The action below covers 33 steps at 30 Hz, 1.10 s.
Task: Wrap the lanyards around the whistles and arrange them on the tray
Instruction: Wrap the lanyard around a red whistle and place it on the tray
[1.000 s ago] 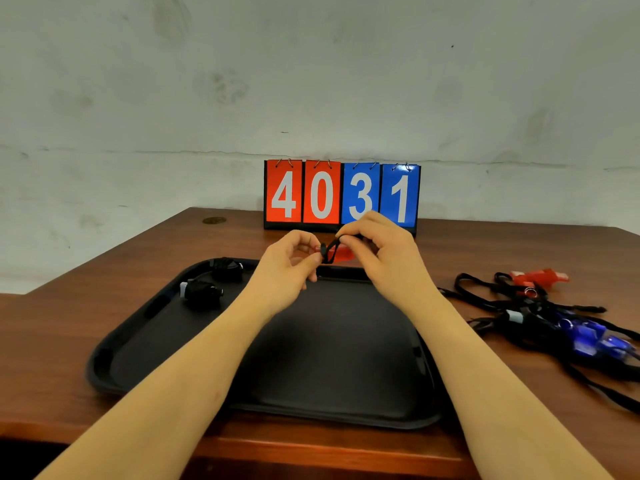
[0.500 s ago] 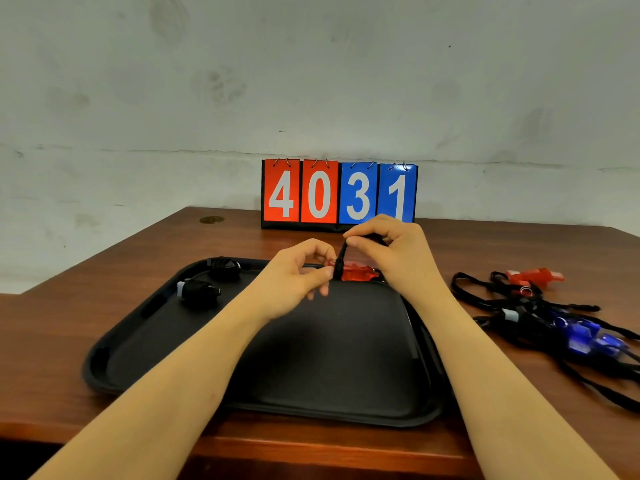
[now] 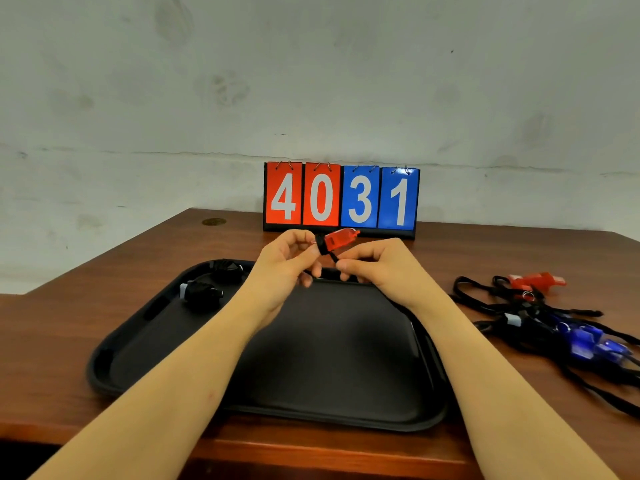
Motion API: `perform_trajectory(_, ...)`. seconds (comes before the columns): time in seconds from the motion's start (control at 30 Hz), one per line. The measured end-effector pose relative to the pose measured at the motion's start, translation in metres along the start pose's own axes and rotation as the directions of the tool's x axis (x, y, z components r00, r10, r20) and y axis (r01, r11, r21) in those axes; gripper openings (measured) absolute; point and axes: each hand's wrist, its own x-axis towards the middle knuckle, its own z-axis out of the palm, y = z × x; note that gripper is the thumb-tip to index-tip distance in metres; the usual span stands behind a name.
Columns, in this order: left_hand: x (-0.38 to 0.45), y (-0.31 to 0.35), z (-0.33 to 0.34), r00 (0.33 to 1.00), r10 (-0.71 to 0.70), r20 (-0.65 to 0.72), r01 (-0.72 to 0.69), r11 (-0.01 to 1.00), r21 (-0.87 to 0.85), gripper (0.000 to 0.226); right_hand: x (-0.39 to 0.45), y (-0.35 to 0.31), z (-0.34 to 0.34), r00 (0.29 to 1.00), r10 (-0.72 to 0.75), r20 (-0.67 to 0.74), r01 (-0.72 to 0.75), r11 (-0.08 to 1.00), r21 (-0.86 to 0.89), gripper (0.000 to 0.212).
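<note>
Holding the red whistle (image 3: pixel 337 240) up above the far rim of the black tray (image 3: pixel 242 403), just in front of the scoreboard (image 3: pixel 341 199), with the left hand (image 3: pixel 287 268) pinching its near-left end between thumb and forefinger. Long axis running from lower left to upper right, mouthpiece end pointing up and away toward the scoreboard. Black lanyard (image 3: pixel 327 252) already looped round the body close to the left fingers (image 3: pixel 313 245), its free tail dropping down and right into the right hand (image 3: pixel 377 268), whose curled fingers (image 3: pixel 346 263) pinch it just below and to the right of the whistle. Probably mid-wrap: the coming turn seems to hinge on the tail leaving the whistle crosswise to that long axis, so the right hand, lying nearer the loose cord, would carry it round while the left keeps the body steady. Two wrapped black whistles (image 3: pixel 207 289) resting in the tray's far-left corner; a tangle of unwrapped whistles (image 3: pixel 554 323), red and blue, lying on the desk (image 3: pixel 69 323) to the right, well apart from the tray.
</note>
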Motion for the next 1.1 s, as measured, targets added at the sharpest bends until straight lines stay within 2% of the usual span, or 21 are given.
perform_trajectory(0.2, 0.003, -0.003, -0.001, 0.993, -0.003, -0.114, 0.02, 0.989, 0.146, 0.008, -0.003, -0.006, -0.003, 0.994, -0.003, 0.105, 0.001, 1.0, 0.013, 0.015)
perform_trajectory(0.37, 0.004, -0.005, -0.001, 0.988, 0.017, -0.153, 0.022, 0.968, 0.252, 0.009, -0.004, -0.012, -0.005, 0.988, -0.019, 0.151, 0.015, 1.0, 0.024, 0.013)
perform_trajectory(0.5, 0.007, -0.006, -0.001, 0.982, 0.036, -0.183, 0.028, 0.943, 0.332, 0.009, -0.006, -0.015, -0.005, 0.992, -0.066, 0.104, 0.064, 0.998, 0.03, 0.008)
perform_trajectory(0.6, 0.008, -0.008, -0.001, 0.987, 0.048, -0.151, 0.017, 0.915, 0.403, 0.009, -0.005, -0.014, 0.0, 0.991, -0.125, -0.049, 0.123, 0.991, -0.054, 0.008)
perform_trajectory(0.73, 0.007, -0.01, 0.0, 0.992, 0.101, -0.075, -0.05, 0.86, 0.507, 0.009, 0.0, -0.009, 0.004, 0.945, -0.275, -0.175, 0.218, 0.933, -0.286, 0.011)
perform_trajectory(0.83, 0.004, -0.011, 0.002, 0.994, 0.112, 0.011, -0.099, 0.826, 0.555, 0.011, 0.001, -0.006, 0.003, 0.92, -0.333, -0.208, 0.243, 0.898, -0.367, 0.013)
perform_trajectory(1.1, -0.004, -0.004, 0.003, 0.988, 0.092, 0.127, -0.15, 0.79, 0.594, 0.011, -0.001, -0.007, 0.0, 0.925, -0.309, -0.223, 0.215, 0.906, -0.364, 0.014)
